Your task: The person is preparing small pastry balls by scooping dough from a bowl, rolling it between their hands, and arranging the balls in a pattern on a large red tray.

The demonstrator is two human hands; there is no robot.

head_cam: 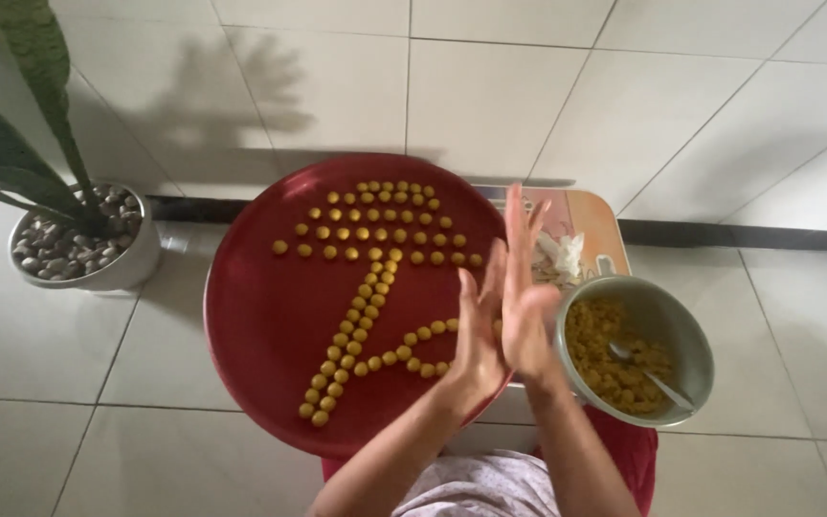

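My left hand [477,330] and my right hand [526,287] are pressed palm to palm above the right edge of a large round red tray [260,325]; anything between the palms is hidden. On the tray lie several small yellow balls [375,235] set in rows and lines. Just right of my hands stands a grey bowl [696,335] with crumbly yellow mix [605,354] and a metal spoon [658,378] in it.
A small low table [595,215] carries the tray, the bowl and a crumpled white tissue [562,254]. A potted plant with long green leaves and pebbles [78,235] stands at the left by the tiled wall. White floor tiles lie all around.
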